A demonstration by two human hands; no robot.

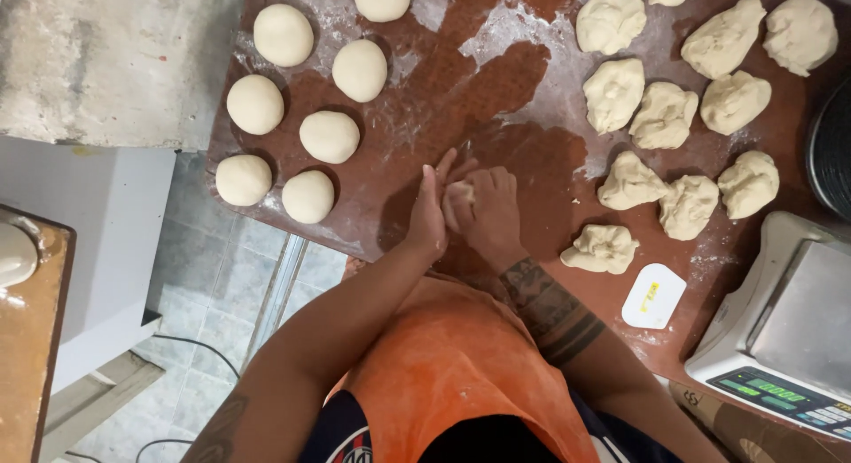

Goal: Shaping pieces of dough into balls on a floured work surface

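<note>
Cupped between both palms sits a small dough piece — the left hand stands on edge against it, fingers straight, and the right hand curls over it from the other side, low on the floured brown board. Smooth rounded balls line up to the left — rough lumps crowd the right, with a white scraper and a scale beside them.
</note>
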